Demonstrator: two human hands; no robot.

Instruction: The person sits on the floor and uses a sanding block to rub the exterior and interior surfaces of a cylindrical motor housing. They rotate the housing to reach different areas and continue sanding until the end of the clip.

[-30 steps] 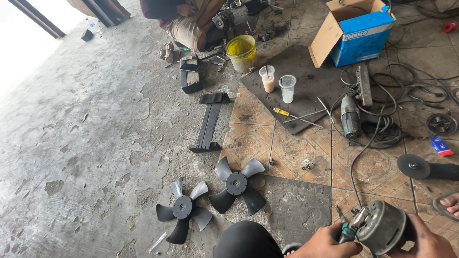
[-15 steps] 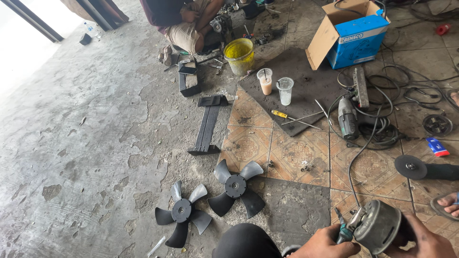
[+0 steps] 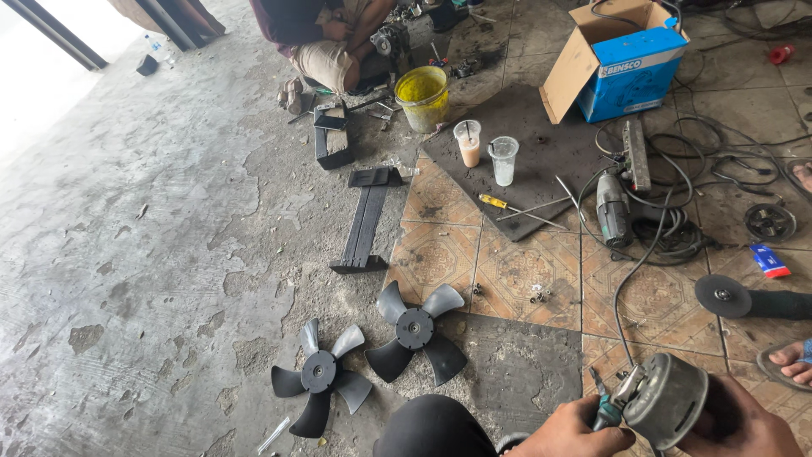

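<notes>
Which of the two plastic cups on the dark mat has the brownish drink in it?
The left cup, with a straw, nearer the yellow bucket. The other cup beside it looks clear.

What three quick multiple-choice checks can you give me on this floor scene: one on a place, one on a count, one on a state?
1. Where does the yellow bucket stand?
A. Between the two fans
B. Near the crouching person at the top
C. Inside the blue box

2. How many black fan impellers lie on the floor?
A. One
B. Two
C. Four

3. How is the grey round motor held?
A. Lying untouched on the tiles
B. Hanging by its cable
C. Gripped by both hands

Key: 1 B, the bucket sits just right of that person's knees. 2 B, two bladed impellers lie side by side at the lower middle. 3 C, the right hand wraps the motor body while the left hand grips its connector end with a green-handled tool.
</notes>
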